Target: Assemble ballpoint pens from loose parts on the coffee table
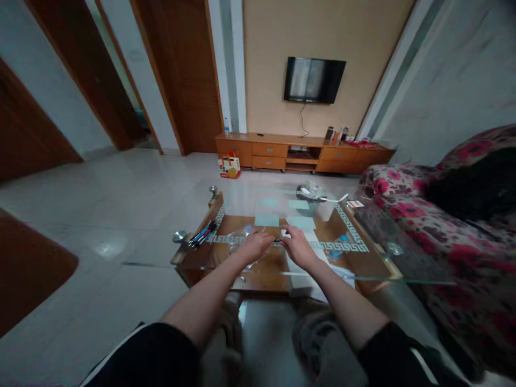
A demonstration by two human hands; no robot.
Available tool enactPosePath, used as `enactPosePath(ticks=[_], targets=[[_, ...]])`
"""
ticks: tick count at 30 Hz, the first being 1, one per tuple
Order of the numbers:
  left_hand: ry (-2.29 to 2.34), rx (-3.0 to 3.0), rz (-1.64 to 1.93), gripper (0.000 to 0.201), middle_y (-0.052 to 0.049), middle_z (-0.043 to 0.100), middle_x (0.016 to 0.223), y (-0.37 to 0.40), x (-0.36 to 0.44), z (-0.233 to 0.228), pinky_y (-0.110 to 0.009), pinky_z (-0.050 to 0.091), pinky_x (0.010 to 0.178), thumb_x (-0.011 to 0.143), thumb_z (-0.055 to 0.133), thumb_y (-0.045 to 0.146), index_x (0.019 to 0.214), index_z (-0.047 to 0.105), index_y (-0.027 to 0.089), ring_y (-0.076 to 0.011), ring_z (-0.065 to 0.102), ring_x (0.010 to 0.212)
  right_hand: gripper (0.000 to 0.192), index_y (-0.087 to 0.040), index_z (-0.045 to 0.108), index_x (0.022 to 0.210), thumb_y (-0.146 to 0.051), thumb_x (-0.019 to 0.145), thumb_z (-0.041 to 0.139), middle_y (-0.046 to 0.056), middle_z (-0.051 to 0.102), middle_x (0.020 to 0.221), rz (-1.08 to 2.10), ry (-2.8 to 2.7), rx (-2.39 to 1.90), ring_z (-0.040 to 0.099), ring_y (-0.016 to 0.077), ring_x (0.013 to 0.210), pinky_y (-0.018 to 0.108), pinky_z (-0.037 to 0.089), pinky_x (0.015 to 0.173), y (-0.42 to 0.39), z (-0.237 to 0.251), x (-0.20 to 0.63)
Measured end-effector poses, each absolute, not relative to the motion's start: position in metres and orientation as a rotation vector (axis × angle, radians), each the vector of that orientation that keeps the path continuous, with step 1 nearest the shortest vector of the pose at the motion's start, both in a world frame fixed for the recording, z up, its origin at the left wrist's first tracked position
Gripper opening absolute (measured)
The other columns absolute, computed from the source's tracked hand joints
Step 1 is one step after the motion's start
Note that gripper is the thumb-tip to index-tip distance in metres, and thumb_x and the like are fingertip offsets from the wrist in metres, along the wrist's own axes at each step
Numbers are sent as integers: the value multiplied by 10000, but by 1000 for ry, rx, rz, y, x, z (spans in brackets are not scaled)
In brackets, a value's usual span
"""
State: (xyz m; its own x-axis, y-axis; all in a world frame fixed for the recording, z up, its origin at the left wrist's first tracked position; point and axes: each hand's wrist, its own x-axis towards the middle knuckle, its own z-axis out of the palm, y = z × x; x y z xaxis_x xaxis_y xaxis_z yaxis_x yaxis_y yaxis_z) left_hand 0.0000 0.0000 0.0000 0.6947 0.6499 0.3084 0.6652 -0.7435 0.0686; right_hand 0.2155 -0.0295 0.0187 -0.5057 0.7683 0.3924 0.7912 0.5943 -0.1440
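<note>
My left hand (257, 246) and my right hand (297, 247) meet above the near half of the glass table. Both are closed, with fingertips pinching the ends of a small dark pen-like piece (277, 242); its exact kind is too small to make out. To the left lies a bundle of pens (202, 235) with dark, blue and pink parts. Crumpled clear plastic (236, 240) is beside and partly behind my left hand. Beyond my hands, pale green rectangles (266, 220) show on the tabletop.
The glass tabletop (250, 207) has a patterned border and metal corner fittings (179, 236). A bowl with a plastic bag (312, 192) stands at its far right. A floral sofa (397, 185) flanks the right side. Against the wall runs a wooden TV cabinet (269, 149), with a paper bag (229, 165) before it.
</note>
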Motion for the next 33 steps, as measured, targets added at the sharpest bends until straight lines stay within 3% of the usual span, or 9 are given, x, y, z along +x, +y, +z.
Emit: enactPosePath(ticks=[12, 21, 28, 33], targets=[[-1183, -2901, -585, 145, -56, 696, 944, -2, 2, 2, -255, 452, 713, 949, 527, 187, 1021, 652, 196, -176, 644, 834, 242, -204, 717, 1060, -236, 992, 488, 109, 546, 1338, -98, -2435, -1224, 563, 244, 1039, 393, 441, 915, -28, 19, 218], [-1343, -2919, -491, 232, -47, 696, 898, -4, 1, -2, -248, 422, 655, 1009, 445, 329, 1027, 643, 208, -169, 652, 783, 191, -206, 705, 1004, -236, 980, 518, 100, 573, 1281, -165, -2472, -1215, 578, 240, 1042, 373, 456, 899, -25, 17, 219], [-1219, -2934, -539, 210, -56, 672, 995, -7, 0, 1, -270, 445, 740, 1004, 467, 334, 1080, 618, 211, -183, 636, 877, 123, -215, 653, 1036, -217, 929, 594, 100, 513, 1340, -122, -2411, -1268, 598, 231, 1008, 388, 484, 902, -27, 15, 221], [-1120, -2879, -589, 181, -63, 660, 1006, -7, 0, 3, -316, 444, 840, 981, 518, 315, 1076, 626, 205, -201, 613, 946, 320, -213, 565, 1218, -363, 938, 601, 125, 457, 1390, -71, -2386, -1253, 560, 252, 1138, 408, 484, 946, -36, 24, 219]])
